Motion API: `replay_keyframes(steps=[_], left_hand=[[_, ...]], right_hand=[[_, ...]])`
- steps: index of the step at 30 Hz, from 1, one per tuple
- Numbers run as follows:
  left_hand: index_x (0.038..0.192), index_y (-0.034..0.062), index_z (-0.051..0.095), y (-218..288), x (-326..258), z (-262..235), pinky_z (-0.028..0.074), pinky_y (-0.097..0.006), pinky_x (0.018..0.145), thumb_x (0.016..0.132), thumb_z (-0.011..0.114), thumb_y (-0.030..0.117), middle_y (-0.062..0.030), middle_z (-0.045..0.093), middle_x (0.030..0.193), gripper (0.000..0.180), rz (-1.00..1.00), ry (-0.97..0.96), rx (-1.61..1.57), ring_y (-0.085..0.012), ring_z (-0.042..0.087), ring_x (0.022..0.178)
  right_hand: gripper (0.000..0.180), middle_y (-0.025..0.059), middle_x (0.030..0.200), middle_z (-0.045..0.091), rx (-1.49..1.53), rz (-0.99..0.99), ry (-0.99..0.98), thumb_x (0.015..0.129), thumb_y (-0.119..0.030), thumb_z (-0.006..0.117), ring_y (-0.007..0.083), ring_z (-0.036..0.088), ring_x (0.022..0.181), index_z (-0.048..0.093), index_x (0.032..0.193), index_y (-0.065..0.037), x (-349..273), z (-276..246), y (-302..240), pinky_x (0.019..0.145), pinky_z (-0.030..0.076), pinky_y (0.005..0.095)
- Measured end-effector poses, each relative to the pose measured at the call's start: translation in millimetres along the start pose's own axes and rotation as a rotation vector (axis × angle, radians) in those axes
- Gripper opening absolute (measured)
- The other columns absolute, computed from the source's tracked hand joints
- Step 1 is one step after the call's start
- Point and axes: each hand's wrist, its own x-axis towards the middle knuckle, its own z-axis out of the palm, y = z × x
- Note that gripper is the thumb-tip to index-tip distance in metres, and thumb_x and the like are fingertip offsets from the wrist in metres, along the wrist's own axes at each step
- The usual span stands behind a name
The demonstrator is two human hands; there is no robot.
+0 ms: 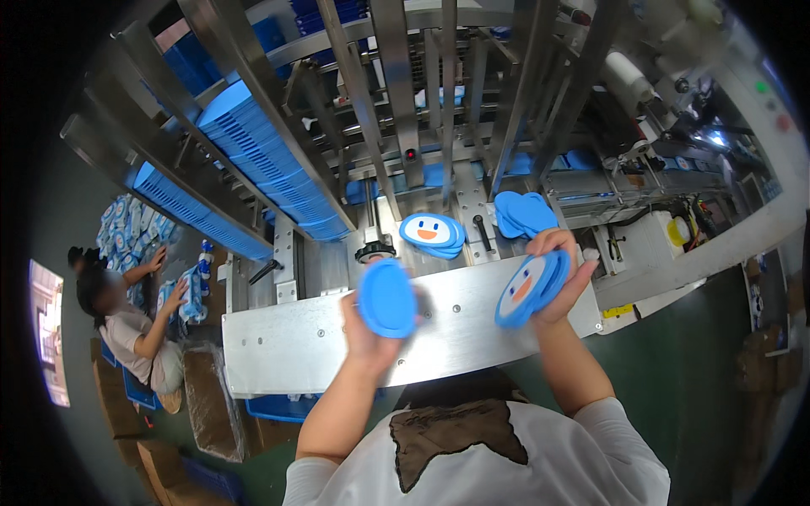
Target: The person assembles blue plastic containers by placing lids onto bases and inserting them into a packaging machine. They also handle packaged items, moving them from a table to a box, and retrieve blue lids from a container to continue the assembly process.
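My left hand point(364, 331) holds one round blue lid point(387, 298), plain side toward me and slightly blurred, over the metal machine plate point(287, 341). My right hand point(567, 271) grips a small stack of blue lids point(530, 288) with a white cartoon penguin face and orange beak. Beyond the hands, a pile of the same penguin lids point(431, 232) lies on the machine, and a second pile of blue lids point(524, 212) lies face down to its right.
Slanted metal chutes hold long rows of stacked blue lids point(268, 164). A black knob point(375, 250) stands near the penguin pile. At far left a seated person point(126, 325) handles printed packs point(131, 232). Cardboard boxes point(207, 405) stand on the green floor.
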Motion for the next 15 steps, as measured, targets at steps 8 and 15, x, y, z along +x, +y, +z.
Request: replay_keyframes(steps=[8,15], left_hand=[[0.138,0.0239,0.036,61,-41,-65,0.056,-0.034,0.056,0.087,0.031,0.039,-0.0148,0.048,0.128,0.054,0.465,0.124,-0.053,-0.0244,0.058,0.096],[0.14,0.0231,0.034,36,-49,-69,0.058,-0.04,0.064,0.086,0.035,0.036,-0.0156,0.045,0.13,0.055,0.377,0.013,-0.098,-0.0281,0.056,0.099]], right_hand=[[0.047,0.015,0.106,0.041,-1.129,-0.359,0.344,0.093,-0.042,0.045,0.0299,0.039,0.102,0.043,0.116,-0.002,70,-88,2,0.094,0.028,0.0413],[0.058,0.0167,0.111,0.041,-1.484,-0.344,-0.325,0.075,-0.038,0.07,0.0339,0.038,0.106,0.047,0.114,-0.003,42,-75,54,0.096,0.027,0.0501]])
